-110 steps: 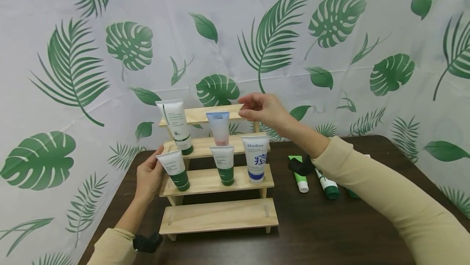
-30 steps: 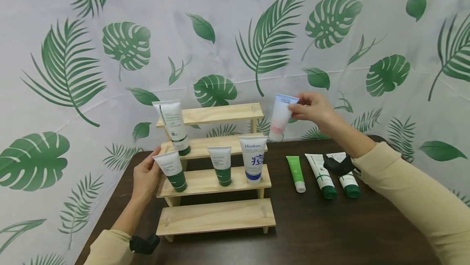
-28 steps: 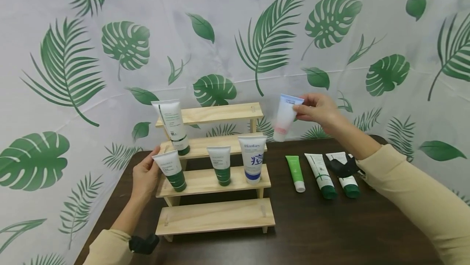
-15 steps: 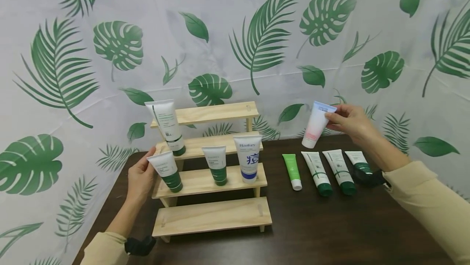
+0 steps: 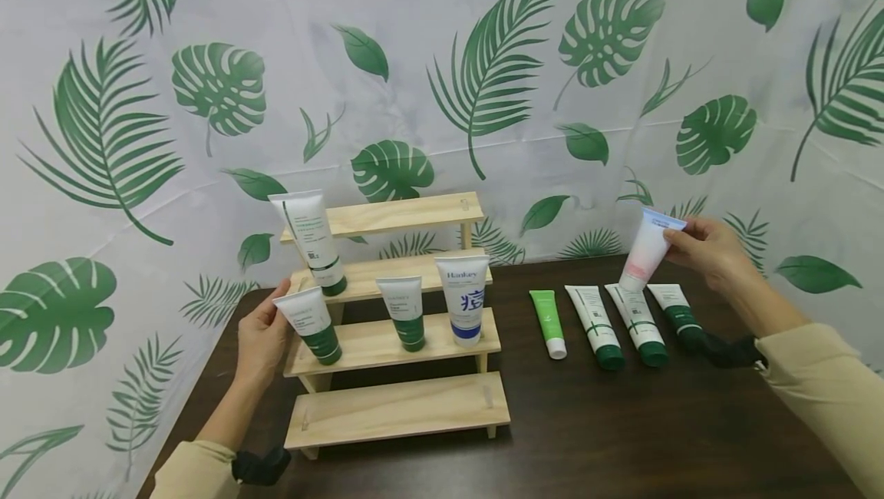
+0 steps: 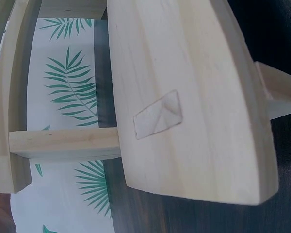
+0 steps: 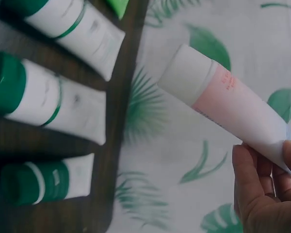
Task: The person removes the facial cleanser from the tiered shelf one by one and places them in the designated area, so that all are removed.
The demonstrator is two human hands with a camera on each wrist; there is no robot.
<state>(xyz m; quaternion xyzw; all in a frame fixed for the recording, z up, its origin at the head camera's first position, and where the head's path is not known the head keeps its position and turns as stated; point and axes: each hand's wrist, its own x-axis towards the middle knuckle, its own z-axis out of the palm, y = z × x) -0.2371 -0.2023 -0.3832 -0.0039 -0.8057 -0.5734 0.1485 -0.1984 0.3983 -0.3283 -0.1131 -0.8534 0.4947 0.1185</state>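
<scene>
At the right, my right hand (image 5: 711,253) pinches the top end of a white-and-pink squeeze tube (image 5: 649,249) with a blue crimp, held tilted with its white cap down. In the head view that cap overlaps the upper end of a white-and-green tube (image 5: 638,322) lying on the table. The right wrist view shows the raised tube (image 7: 233,97) between thumb and fingers. My left hand (image 5: 262,338) grips the left side of a stepped wooden stand (image 5: 400,411), beside a small tilted white-and-green tube (image 5: 311,322). Its fingers are mostly hidden in the left wrist view.
On the stand stand a large white tube (image 5: 311,238), a small white-and-green tube (image 5: 407,315) and a blue-capped tube (image 5: 464,295). A green tube (image 5: 549,322) and white-and-green tubes (image 5: 595,326) lie in a row on the dark table (image 5: 587,430). Leaf-print cloth (image 5: 414,61) hangs behind.
My right hand has taken the white-and-pink tube off the stand and carried it right and lower, over the lying tubes. My left hand stays at the stand's left side.
</scene>
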